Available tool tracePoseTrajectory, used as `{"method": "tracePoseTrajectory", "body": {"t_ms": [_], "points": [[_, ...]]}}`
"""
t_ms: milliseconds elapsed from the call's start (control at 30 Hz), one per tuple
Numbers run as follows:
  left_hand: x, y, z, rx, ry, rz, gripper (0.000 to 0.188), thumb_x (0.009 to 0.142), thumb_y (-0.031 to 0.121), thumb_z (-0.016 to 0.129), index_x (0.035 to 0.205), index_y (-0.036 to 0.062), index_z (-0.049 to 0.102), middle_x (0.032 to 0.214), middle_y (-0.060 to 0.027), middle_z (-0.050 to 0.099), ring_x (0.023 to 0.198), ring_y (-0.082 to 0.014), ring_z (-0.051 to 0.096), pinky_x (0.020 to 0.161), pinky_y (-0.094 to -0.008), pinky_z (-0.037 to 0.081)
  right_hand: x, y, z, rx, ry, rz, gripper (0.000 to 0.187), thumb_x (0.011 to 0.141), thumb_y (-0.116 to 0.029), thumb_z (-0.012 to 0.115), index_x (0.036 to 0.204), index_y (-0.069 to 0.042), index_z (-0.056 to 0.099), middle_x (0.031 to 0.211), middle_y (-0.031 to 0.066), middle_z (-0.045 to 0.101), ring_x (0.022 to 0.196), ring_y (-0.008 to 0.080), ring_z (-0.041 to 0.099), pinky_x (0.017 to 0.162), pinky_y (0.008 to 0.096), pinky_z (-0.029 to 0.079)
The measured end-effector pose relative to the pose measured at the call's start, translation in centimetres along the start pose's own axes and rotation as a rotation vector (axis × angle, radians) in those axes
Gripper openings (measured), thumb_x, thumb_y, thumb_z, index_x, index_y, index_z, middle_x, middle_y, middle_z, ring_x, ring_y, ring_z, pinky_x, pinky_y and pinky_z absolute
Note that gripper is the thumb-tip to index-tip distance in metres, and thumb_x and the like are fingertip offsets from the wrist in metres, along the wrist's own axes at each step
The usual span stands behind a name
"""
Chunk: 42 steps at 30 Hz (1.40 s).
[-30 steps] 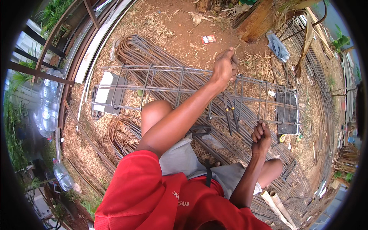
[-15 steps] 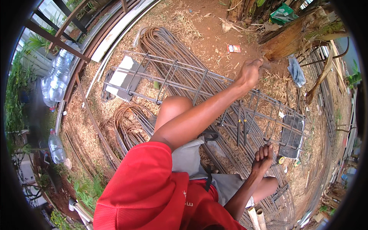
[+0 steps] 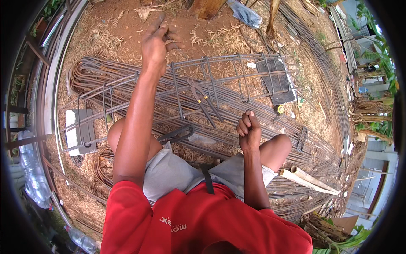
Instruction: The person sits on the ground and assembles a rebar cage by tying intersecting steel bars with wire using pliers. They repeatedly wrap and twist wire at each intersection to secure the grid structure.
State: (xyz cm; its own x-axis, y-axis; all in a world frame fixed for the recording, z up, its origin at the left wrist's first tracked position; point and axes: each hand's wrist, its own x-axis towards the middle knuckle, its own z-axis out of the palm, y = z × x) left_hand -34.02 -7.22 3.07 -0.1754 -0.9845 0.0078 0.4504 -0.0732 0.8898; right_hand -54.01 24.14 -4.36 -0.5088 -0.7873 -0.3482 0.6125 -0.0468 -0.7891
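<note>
My left hand [image 3: 155,47] reaches out past the far side of a long rebar cage [image 3: 177,91], over bare soil, fingers spread apart with nothing visible in them. Nearer to me, my right hand [image 3: 248,130] is held above the rebar with its fingers curled and thumb pressed against them. Whatever it may hold is hidden. A pair of pincers [image 3: 205,103] with long dark handles and yellow marks lies across the cage, between the two hands. The cage has square stirrups around long bars and spans from left to right in front of my knees.
Bent rebar lengths [image 3: 97,70] lie in a bundle under the cage. A white-and-grey block [image 3: 80,131] is at its left end, a dark slab [image 3: 275,80] at its right. A yellow-black tape measure [image 3: 279,109], bamboo pieces [image 3: 311,180] and a plastic bag [image 3: 245,13] lie around.
The view has swung to the right. My left hand has gone from closed to spread fingers beyond the cage. My right hand stays curled; the pincers still lie on the cage.
</note>
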Motion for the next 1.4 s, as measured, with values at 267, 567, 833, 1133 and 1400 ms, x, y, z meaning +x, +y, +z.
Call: {"method": "tracePoseTrajectory", "body": {"t_ms": [267, 567, 833, 1133, 1400], "points": [[2.2, 0.7, -3.4, 0.083, 0.0, -0.048, 0.05, 0.117, 0.013, 0.04, 0.162, -0.0082, 0.036, 0.097, -0.0177, 0.074, 0.071, -0.0181, 0.071, 0.064, -0.033, 0.067, -5.9, 2.0, 1.4, -1.435, -0.924, -0.021, 0.026, 0.11, -0.024, 0.056, 0.117, -0.002, 0.068, 0.088, 0.0064, 0.075, 0.082, 0.0237, 0.071, 0.072, 0.0425, 0.052], [1.1, 0.7, -2.9, 0.249, 0.014, -0.042, 0.049, 0.119, 0.018, 0.034, 0.159, -0.0103, 0.037, 0.119, -0.0288, 0.075, 0.089, -0.0292, 0.079, 0.08, -0.039, 0.068, -3.5, -5.0, -2.0, 0.489, -0.47, 0.093, 0.023, 0.109, -0.026, 0.06, 0.108, -0.004, 0.066, 0.072, -0.0019, 0.053, 0.06, 0.0099, 0.047, 0.053, 0.0274, 0.037], [0.8, 1.9, -2.5, 0.1, -0.085, -0.102, 0.047, 0.119, 0.015, 0.029, 0.154, -0.0138, 0.04, 0.128, -0.0318, 0.071, 0.099, -0.0331, 0.079, 0.086, -0.0388, 0.068, -2.9, 4.8, -1.0, -1.081, 0.057, 0.086, 0.027, 0.11, -0.029, 0.062, 0.113, -0.004, 0.071, 0.083, 0.0026, 0.067, 0.07, 0.0159, 0.06, 0.064, 0.0332, 0.047], [0.2, 2.3, -2.0, 0.193, -0.018, -0.068, 0.048, 0.118, 0.014, 0.025, 0.155, -0.016, 0.031, 0.141, -0.034, 0.063, 0.119, -0.0402, 0.073, 0.102, -0.0442, 0.065, -5.8, -2.2, -3.0, -0.282, -0.771, -0.038, 0.02, 0.109, -0.024, 0.062, 0.111, -0.005, 0.069, 0.072, -0.0006, 0.054, 0.058, 0.0133, 0.048, 0.053, 0.0299, 0.038], [0.2, 0.4, -1.4, 0.109, -0.154, -0.06, 0.041, 0.118, 0.011, 0.03, 0.152, -0.0096, 0.037, 0.136, -0.0339, 0.066, 0.108, -0.0393, 0.077, 0.087, -0.0419, 0.071, -1.7, 1.1, -3.0, -0.426, 0.135, 0.0, 0.02, 0.111, -0.023, 0.061, 0.114, -0.004, 0.068, 0.071, -0.003, 0.047, 0.057, 0.0093, 0.042, 0.05, 0.0268, 0.033]]}}
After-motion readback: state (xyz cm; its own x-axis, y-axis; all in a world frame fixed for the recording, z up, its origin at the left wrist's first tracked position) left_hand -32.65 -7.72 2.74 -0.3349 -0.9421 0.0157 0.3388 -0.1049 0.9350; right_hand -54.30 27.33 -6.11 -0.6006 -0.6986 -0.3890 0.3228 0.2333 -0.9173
